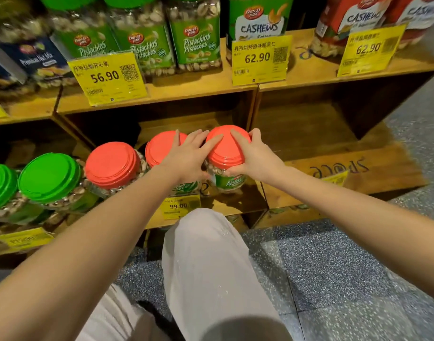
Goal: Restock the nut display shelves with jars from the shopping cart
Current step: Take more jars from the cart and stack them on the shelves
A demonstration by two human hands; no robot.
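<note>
Red-lidded pistachio jar (227, 153) standing upright on the lower shelf (245, 195), lid to the ceiling, right at the front of the bay and straight ahead of the kneeling person, both arms stretched out evenly to it. Right hand (256, 156) has it properly: fingers hooked over the far rim of the lid, thumb down on the clear wall. Left hand (186, 156) comes in from the other flank, fingers laid fairly straight across the lid's left edge, wedged between this jar and the neighbouring red-lidded jar (159, 148). Whether those two jars touch I can't tell, the hand covers the gap. The open room is behind the jar, deeper into the shelf, so I'd expect a push away from the body. Further left, another red lid (112, 164), then green-lidded jars (48, 177)
</note>
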